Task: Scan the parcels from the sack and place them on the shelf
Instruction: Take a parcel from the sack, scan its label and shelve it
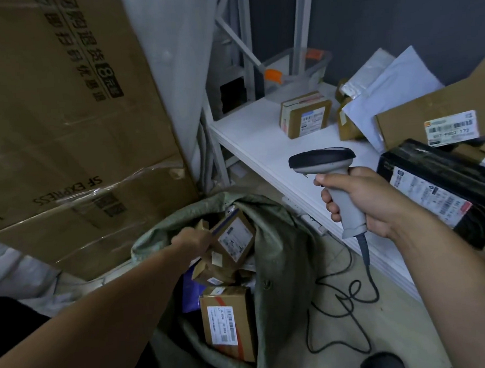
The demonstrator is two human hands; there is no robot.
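An open grey-green sack lies on the floor with several cardboard parcels inside. My left hand reaches into its mouth and grips a small brown parcel with a white label, lifted above the others. A larger labelled box lies lower in the sack. My right hand holds a grey barcode scanner by its handle, its head pointing left, above the front edge of the white shelf. On the shelf stand a small brown box and more parcels to the right.
A huge SF Express carton fills the left. White envelopes, a labelled carton and a black wrapped parcel crowd the shelf's right. A clear plastic bin stands at the back. The scanner cable coils on the floor.
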